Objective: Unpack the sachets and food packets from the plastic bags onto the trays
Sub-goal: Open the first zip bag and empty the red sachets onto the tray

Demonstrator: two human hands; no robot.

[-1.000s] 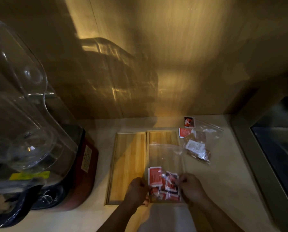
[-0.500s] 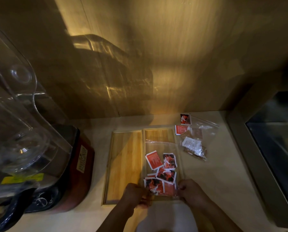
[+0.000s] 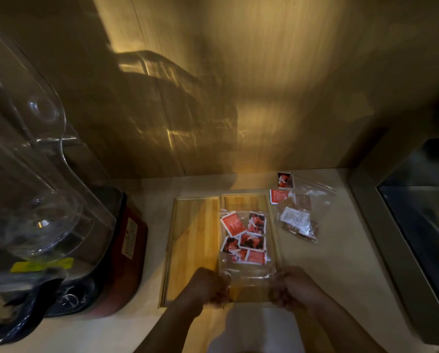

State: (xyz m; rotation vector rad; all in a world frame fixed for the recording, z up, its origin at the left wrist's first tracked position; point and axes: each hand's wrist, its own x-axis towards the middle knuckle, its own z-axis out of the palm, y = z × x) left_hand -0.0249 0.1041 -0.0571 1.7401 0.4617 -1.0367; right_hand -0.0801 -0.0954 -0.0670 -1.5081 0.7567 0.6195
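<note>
Two wooden trays lie side by side on the counter: a left tray [image 3: 192,240] that is bare and a right tray [image 3: 243,201]. Over the right tray lies a clear plastic bag [image 3: 246,273] with several red sachets [image 3: 245,238] spread towards its far end. My left hand [image 3: 208,286] grips the bag's near left corner and my right hand [image 3: 292,286] grips its near right corner. A second clear bag [image 3: 300,215] with brown and white packets lies right of the trays, two red sachets [image 3: 286,180] at its far end.
A blender with a clear jar [image 3: 29,174] on a red and black base [image 3: 106,263] stands at the left. A wooden wall [image 3: 238,85] rises behind the counter. A metal-framed recess [image 3: 422,212] runs along the right side.
The red sachets have slid from the near end of the bag, by my hands, towards its far end. Both hands have drawn back to the bag's near corners.
</note>
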